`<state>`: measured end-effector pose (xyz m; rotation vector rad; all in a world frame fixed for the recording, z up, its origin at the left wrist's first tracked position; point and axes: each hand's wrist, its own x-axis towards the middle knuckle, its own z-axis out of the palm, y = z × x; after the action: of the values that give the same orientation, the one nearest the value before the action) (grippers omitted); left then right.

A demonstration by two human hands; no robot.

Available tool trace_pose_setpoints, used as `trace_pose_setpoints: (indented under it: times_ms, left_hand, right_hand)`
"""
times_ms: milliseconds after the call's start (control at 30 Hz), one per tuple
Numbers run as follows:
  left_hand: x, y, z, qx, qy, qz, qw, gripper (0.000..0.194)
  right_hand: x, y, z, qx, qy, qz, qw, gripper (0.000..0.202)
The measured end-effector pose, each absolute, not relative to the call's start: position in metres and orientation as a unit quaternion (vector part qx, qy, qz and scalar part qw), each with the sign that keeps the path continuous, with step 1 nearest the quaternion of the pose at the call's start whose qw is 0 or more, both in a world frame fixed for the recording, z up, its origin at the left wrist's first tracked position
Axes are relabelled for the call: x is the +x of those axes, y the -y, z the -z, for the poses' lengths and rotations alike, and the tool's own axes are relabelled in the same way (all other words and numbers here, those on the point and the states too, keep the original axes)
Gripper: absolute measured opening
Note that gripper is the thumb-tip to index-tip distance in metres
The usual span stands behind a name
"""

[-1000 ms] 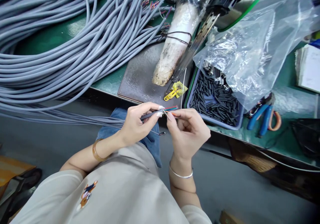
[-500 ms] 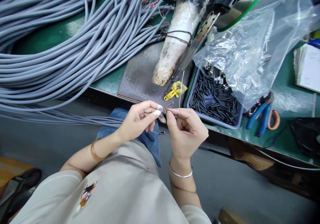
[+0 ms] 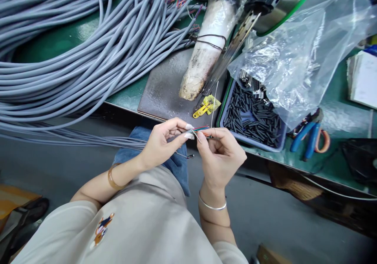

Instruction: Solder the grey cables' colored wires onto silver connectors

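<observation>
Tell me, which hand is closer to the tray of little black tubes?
Right. The right hand sits just beside the tray of black tubes, near its front corner; the left hand is farther off, beyond the right one.

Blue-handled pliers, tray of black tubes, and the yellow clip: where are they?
Blue-handled pliers (image 3: 306, 138), head view, on one blue handle.
Tray of black tubes (image 3: 223, 109), head view, on its blue left rim.
Yellow clip (image 3: 203, 109), head view, on its middle.

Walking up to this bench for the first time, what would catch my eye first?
Probably the huge bundle of grey cables sprawling over the left of the green bench. Next, at the near edge, the left hand and right hand meet over the thin coloured wires of one cable end. To the right, a blue tray of small black tubes sits half under a crinkled clear plastic bag.
</observation>
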<state>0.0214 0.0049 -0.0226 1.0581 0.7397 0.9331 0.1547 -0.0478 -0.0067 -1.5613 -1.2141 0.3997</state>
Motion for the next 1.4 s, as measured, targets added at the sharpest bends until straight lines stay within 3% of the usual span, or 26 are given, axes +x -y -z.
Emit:
trace_pose_setpoints:
  times_ms: [867,1400]
  left_hand:
    - [0.0183,0.0031,0.0265,0.585,-0.376,-0.440,0.569,0.018]
    - [0.0165,0.0037,0.0239,0.596,-0.366,-0.412,0.583,0.019]
  right_hand:
    - [0.1548,0.0484,0.0107,-0.667,0.455,-0.248,0.536,0.010]
    - [0.1589,0.0500,0.0129,-0.662,0.405,-0.300,0.555,0.009]
